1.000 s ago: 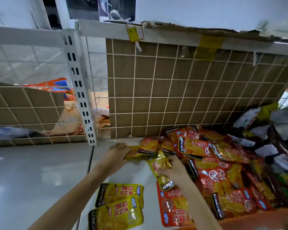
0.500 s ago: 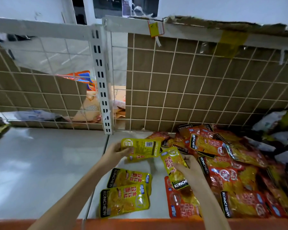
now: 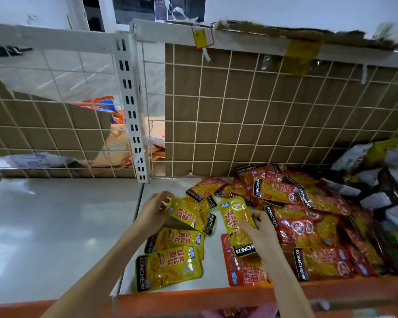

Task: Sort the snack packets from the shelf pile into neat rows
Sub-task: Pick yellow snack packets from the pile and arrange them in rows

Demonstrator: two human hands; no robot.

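Observation:
My left hand [image 3: 153, 211] grips a yellow snack packet [image 3: 189, 214] by its left edge, held just above two yellow packets [image 3: 170, 262] that lie overlapped at the shelf's front. In my right hand [image 3: 260, 232] is a second yellow packet [image 3: 236, 220], upright with its black band toward me, over a red packet [image 3: 246, 271] lying flat. A loose pile of red and orange packets [image 3: 308, 214] spreads to the right, against the back grid.
The white shelf [image 3: 67, 226] has an orange front lip [image 3: 193, 299] and a wire grid back backed by cardboard [image 3: 262, 115]. A slotted white upright [image 3: 131, 111] divides two bays. Mixed dark and white packets [image 3: 377, 180] crowd the far right.
My left hand has brought its yellow packet down and toward me, turned face up. My right hand has turned its packet more upright. The camera has moved closer.

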